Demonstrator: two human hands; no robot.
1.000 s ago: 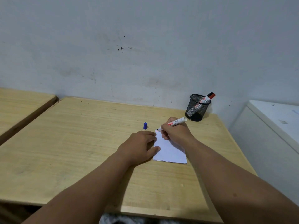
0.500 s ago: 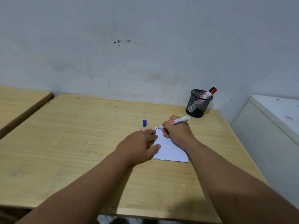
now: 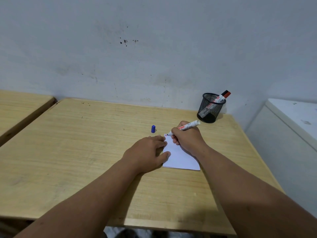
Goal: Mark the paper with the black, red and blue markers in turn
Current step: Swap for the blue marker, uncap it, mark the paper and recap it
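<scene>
Marker (image 3: 187, 127) tip sits on the paper (image 3: 180, 157) corner as before, right hand (image 3: 187, 140) grip clasping it, left hand (image 3: 147, 153) flat.

I see a light wooden table (image 3: 85, 152) set against the wall. Directly on it lies a white paper (image 3: 180, 158), right of centre. My left hand (image 3: 145, 155) lies flat on the wood, its fingers on the paper's left edge. A blue cap (image 3: 153, 129) stands just beyond the paper. A black mesh cup (image 3: 210, 109) stands at the far right corner.
</scene>
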